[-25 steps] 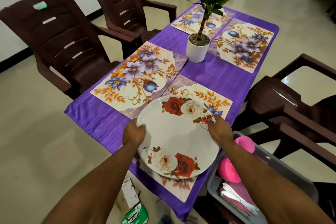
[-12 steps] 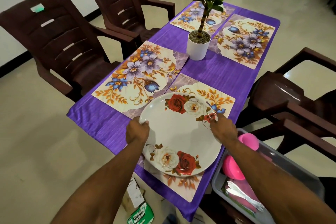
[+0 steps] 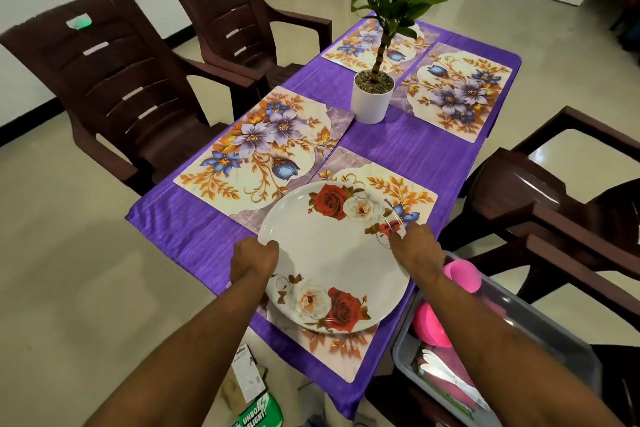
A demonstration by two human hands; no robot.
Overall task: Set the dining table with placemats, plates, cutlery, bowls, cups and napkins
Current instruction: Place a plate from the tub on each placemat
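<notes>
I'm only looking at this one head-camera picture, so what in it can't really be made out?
- Placemat under the plate, head view: its middle is covered by the plate.
- Both hands, left and right: fingertips under the rim are hidden.
- Grey bin: contents partly hidden by the right arm and cut off by the frame edge.
- Far placemat: partly hidden by the potted plant.

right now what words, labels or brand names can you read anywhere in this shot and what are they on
"UNBOX DELIGHT!" in white letters on the green package on the floor under the table's near end.
White carton beside it: dark print along its top edge, too small to read.
Green sticker on the near brown chair's back: blurred, nothing legible.
Plate and placemats: flower patterns only, no lettering.
</notes>
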